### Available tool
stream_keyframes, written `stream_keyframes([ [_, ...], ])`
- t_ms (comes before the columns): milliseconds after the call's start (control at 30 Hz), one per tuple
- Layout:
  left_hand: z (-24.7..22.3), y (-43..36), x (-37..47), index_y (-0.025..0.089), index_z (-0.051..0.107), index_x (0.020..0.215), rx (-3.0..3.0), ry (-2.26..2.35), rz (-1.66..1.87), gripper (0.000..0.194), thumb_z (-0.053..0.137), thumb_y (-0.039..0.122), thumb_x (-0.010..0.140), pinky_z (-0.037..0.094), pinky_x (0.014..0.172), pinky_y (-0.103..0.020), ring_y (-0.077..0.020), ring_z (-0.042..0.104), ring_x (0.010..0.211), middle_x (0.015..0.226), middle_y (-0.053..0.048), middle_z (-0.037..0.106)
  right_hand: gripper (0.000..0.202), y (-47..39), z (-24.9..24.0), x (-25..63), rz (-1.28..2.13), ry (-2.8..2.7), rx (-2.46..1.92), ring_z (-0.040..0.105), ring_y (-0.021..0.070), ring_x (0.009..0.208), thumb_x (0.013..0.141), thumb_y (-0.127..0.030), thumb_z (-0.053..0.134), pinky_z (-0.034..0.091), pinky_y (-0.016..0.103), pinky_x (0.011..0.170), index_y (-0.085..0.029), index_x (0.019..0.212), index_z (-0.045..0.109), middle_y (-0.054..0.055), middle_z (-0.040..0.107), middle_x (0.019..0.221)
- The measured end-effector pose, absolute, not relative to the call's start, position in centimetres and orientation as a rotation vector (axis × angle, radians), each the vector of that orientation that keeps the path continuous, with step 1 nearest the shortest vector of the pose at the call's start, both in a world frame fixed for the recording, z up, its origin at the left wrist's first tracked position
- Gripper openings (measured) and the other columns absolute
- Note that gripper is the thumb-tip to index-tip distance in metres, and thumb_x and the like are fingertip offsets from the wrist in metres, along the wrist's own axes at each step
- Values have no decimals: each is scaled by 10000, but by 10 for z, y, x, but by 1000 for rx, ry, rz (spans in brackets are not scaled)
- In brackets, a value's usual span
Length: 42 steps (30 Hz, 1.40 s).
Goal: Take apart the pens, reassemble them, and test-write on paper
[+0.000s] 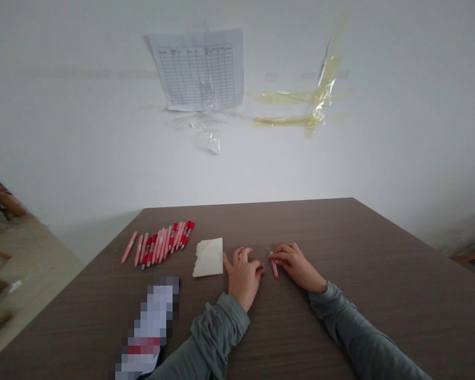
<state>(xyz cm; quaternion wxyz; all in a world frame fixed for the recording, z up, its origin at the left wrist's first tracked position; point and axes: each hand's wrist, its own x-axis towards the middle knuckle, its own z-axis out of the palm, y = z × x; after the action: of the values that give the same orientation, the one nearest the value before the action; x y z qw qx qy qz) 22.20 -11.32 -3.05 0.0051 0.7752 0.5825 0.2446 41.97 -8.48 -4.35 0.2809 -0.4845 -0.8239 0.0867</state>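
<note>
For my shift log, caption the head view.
Right hand holds a short pink piece; left hand pinches something small; pens lie at left.

Wall [285, 169] behind table [380, 258]. On it: printed form [200, 71], tape strips [320, 103] to the form's right. On table, far left: row of pens [163, 244]; blurred item [150, 322] in front of them. Paper scrap [209, 257] right of pens, person's left hand [244, 272] just right of scrap, small piece [263, 267] at fingertips. Right hand [297, 264] further right, pen piece [275, 270] at its fingertips.

Piece [263, 268] at the left hand [244, 274] too small for identification, pixelated object [148, 319] cut off at bottom edge.
</note>
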Motion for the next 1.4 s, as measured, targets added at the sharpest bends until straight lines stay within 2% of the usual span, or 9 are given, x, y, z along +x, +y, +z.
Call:
stream_keyframes([
  [433, -27, -114, 222, 316, 694, 868, 2408, 1785, 740, 133, 668, 359, 745, 100, 1087, -655, -266, 381, 1244, 1261, -11, 532, 268, -86, -43, 419, 238, -2218, -1309, 479, 231, 1023, 906, -308, 500, 423, 414, 914, -352, 1121, 654, 47, 641, 1072],
  [733, -26, -111, 216, 311, 683, 954, 2350, 1876, 638, 285, 696, 442, 701, 119, 1072, -665, -278, 374, 1246, 1278, -42, 520, 285, -83, -44, 430, 207, -2190, -1339, 465, 237, 1020, 885, -284, 534, 413, 418, 926, -351, 1139, 644, 45, 630, 1069],
  [1400, -26, -111, 220, 370, 691, 953, 2336, 1845, 597, 262, 680, 464, 709, 106, 1064, -671, -283, 359, 1258, 1295, -26, 510, 313, -85, -42, 430, 207, -2222, -1400, 468, 242, 1054, 875, -319, 543, 421, 420, 919, -325, 1180, 614, 60, 614, 1111],
])
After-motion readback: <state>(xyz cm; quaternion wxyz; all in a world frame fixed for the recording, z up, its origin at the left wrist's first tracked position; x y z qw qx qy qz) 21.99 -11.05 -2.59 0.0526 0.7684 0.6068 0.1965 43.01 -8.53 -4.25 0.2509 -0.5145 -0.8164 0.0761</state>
